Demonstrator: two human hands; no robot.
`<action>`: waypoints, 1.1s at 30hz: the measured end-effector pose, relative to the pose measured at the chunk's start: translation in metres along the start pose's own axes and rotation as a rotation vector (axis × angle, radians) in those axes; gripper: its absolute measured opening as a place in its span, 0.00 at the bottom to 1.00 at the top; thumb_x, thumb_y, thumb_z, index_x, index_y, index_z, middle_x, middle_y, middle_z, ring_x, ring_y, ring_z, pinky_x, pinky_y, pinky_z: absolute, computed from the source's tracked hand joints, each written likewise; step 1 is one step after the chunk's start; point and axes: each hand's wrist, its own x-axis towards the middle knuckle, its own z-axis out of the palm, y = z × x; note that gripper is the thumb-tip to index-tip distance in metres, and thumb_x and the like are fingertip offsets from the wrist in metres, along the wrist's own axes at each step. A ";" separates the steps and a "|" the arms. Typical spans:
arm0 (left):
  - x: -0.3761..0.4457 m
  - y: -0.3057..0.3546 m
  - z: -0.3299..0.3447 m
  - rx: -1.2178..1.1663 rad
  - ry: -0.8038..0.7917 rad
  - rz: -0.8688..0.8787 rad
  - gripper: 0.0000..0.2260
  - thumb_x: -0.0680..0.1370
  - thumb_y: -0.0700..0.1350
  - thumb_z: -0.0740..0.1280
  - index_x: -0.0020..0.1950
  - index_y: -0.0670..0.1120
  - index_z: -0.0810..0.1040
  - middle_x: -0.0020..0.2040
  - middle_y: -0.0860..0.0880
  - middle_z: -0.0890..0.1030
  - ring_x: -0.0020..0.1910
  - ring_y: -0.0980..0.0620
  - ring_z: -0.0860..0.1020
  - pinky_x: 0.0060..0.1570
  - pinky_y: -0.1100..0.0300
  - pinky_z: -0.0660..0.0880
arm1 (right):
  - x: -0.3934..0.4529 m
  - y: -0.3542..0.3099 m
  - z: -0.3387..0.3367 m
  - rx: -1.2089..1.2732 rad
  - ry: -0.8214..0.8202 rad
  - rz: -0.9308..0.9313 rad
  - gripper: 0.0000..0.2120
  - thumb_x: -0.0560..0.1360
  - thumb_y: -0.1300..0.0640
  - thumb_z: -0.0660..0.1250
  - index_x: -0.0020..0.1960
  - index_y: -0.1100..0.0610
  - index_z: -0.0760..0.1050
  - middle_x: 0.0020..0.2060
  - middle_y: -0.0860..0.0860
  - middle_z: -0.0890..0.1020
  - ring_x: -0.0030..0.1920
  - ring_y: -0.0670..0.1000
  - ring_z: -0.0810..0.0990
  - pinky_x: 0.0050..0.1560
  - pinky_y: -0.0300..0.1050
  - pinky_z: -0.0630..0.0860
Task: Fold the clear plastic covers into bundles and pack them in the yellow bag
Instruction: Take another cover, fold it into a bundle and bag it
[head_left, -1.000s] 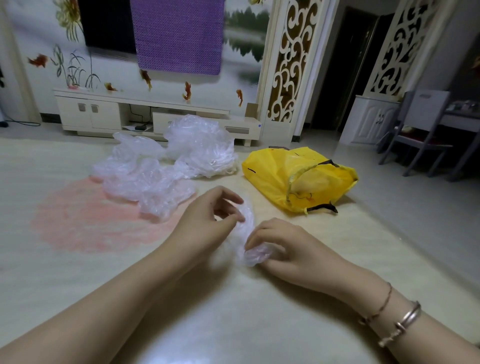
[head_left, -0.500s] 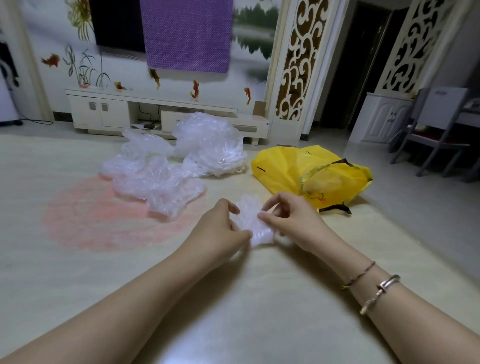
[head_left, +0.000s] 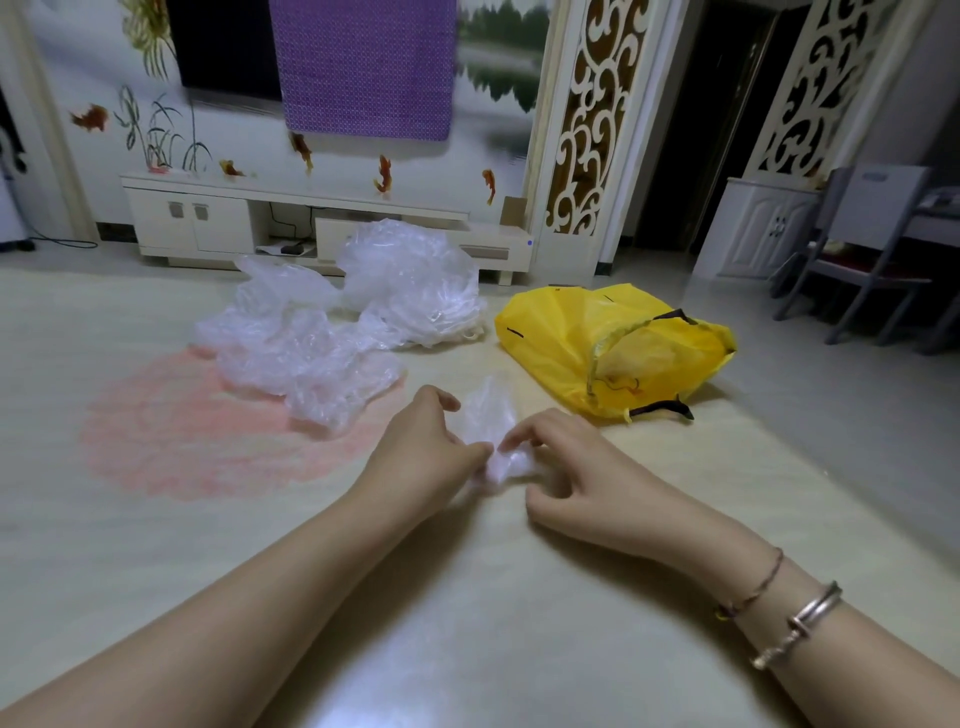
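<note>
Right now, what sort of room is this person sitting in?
Most likely a home living room. A low white TV cabinet stands against a wall painted with fish and reeds, carved white lattice screens frame a doorway, and a grey chair stands at the right.

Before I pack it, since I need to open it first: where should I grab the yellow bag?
Probably grip the yellow bag at its gaping mouth rim, coming with the right hand from the near right. The mouth faces right and its black handle loops lie there.
</note>
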 end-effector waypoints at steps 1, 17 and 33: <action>-0.001 0.002 -0.002 -0.040 -0.013 -0.015 0.22 0.73 0.45 0.71 0.64 0.48 0.69 0.41 0.50 0.83 0.35 0.56 0.76 0.33 0.62 0.69 | 0.001 -0.001 0.000 -0.013 0.020 -0.002 0.20 0.66 0.46 0.57 0.57 0.46 0.71 0.53 0.41 0.74 0.58 0.45 0.70 0.62 0.44 0.69; -0.009 0.006 -0.023 -0.024 -0.293 0.207 0.07 0.65 0.43 0.76 0.40 0.48 0.81 0.38 0.52 0.80 0.26 0.64 0.71 0.30 0.70 0.67 | 0.002 -0.019 -0.013 0.127 0.071 0.046 0.05 0.68 0.52 0.65 0.44 0.49 0.73 0.39 0.43 0.78 0.43 0.48 0.72 0.45 0.47 0.71; 0.012 0.004 -0.012 -0.336 -0.192 -0.267 0.09 0.81 0.40 0.58 0.50 0.41 0.77 0.36 0.41 0.83 0.25 0.53 0.80 0.20 0.69 0.68 | 0.044 0.000 0.012 0.374 0.282 0.340 0.05 0.74 0.57 0.70 0.47 0.55 0.74 0.31 0.47 0.76 0.30 0.45 0.73 0.31 0.38 0.68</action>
